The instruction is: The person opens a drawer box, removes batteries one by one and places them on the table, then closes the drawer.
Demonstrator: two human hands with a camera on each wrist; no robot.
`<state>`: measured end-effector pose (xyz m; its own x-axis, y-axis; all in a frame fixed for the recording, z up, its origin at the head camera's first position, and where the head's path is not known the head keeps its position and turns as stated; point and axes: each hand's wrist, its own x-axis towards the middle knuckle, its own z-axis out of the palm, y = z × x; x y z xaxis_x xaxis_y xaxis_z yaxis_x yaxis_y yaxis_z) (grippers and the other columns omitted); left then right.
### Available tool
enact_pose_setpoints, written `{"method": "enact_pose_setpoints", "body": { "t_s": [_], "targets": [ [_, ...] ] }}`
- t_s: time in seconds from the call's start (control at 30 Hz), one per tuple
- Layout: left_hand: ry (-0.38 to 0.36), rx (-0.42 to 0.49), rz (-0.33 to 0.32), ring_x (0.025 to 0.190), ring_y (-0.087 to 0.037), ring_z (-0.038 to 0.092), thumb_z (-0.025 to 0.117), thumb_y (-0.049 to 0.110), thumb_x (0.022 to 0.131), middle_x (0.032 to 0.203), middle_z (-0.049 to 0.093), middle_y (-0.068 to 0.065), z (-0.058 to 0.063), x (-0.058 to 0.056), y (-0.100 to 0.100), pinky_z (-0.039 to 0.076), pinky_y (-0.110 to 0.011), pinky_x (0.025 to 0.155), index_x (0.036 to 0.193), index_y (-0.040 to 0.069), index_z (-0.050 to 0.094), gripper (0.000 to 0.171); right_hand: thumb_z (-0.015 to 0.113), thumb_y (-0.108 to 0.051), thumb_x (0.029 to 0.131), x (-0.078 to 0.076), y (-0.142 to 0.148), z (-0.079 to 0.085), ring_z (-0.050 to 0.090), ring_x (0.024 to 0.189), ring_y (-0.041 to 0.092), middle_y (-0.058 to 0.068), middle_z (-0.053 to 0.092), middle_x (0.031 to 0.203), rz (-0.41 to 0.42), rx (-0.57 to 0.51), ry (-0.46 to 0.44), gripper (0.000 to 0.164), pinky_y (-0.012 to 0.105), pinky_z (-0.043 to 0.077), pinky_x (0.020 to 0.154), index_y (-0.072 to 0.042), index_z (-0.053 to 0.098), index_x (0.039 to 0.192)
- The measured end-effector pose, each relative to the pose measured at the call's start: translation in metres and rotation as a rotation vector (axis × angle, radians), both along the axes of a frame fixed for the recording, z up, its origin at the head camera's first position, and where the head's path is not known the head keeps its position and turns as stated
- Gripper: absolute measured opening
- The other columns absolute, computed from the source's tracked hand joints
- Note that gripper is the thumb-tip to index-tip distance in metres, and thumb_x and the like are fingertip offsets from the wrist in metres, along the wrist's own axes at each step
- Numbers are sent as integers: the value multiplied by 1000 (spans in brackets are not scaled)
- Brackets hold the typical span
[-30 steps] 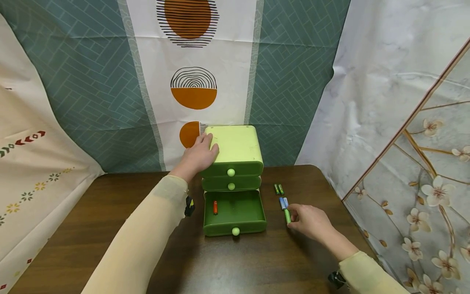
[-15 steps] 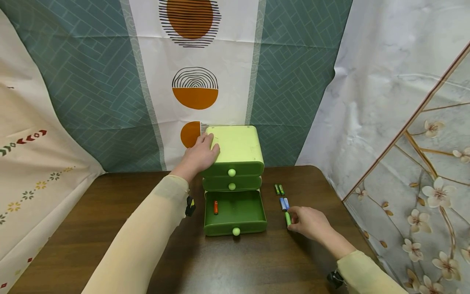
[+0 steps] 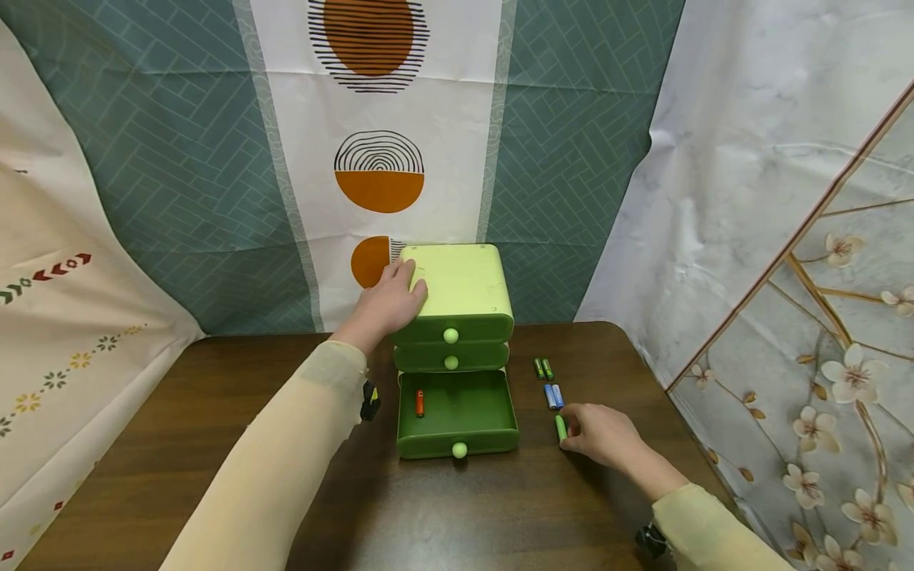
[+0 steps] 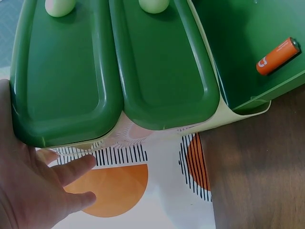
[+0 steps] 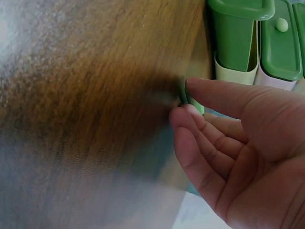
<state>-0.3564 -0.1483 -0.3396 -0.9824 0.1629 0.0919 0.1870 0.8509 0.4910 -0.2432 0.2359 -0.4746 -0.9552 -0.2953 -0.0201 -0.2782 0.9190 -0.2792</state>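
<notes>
My left hand (image 3: 385, 308) rests on the left edge of the light green top of a small drawer cabinet (image 3: 460, 277). In the left wrist view its fingers (image 4: 76, 170) stretch out beside the cabinet. The bottom drawer (image 3: 457, 446) is pulled out, with an orange battery (image 3: 420, 404) lying at its left side. To the right of the cabinet, my right hand (image 3: 603, 434) pinches a light green battery (image 3: 560, 429) between thumb and fingertips, low over the table. The right wrist view shows only part of that battery (image 5: 197, 106); fingers cover the remainder.
Two blue batteries (image 3: 553, 396) lie side by side just beyond my right fingertips, and two dark green batteries (image 3: 543, 369) lie farther back. The upper drawers (image 3: 485, 355) are pushed in. Patterned cloth (image 3: 571, 159) hangs behind the brown table (image 3: 500, 507).
The light green battery and my right hand have shifted slightly toward me, leaving a gap to the blue pair. My left hand stays on the cabinet.
</notes>
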Motion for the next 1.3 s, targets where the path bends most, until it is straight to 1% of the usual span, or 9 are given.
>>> {"method": "enact_pose_setpoints", "body": {
  "t_s": [0.43, 0.87, 1.07, 1.3],
  "targets": [
    [-14, -2, 4, 167, -40, 18, 23, 49, 116, 185, 5, -12, 0, -1, 0, 23, -68, 127, 179, 13, 15, 74, 93, -22, 87, -5, 1, -5, 56, 70, 9, -12, 63, 82, -4, -3, -10, 46, 39, 52, 67, -6, 78, 128],
    [-3, 5, 1, 166, -41, 21, 23, 47, 117, 185, 7, -13, 0, 1, 0, 23, -68, 127, 179, 12, 17, 72, 93, -20, 87, -2, -1, -3, 56, 71, 9, -12, 63, 82, -11, -15, -11, 46, 39, 52, 67, -7, 78, 128],
    [4, 10, 5, 165, -42, 24, 25, 48, 116, 185, 8, -13, 1, 4, 0, 23, -69, 127, 179, 12, 18, 72, 94, -20, 88, -2, -1, -4, 57, 71, 9, -12, 64, 82, -10, -9, -9, 48, 40, 53, 68, -6, 77, 130],
    [-4, 5, 3, 166, -41, 22, 23, 47, 116, 185, 7, -13, 0, 2, 0, 24, -68, 127, 179, 12, 17, 72, 94, -20, 88, -1, -1, -4, 57, 72, 9, -12, 65, 83, -9, -9, -2, 49, 40, 54, 69, -7, 77, 132]
  ]
}}
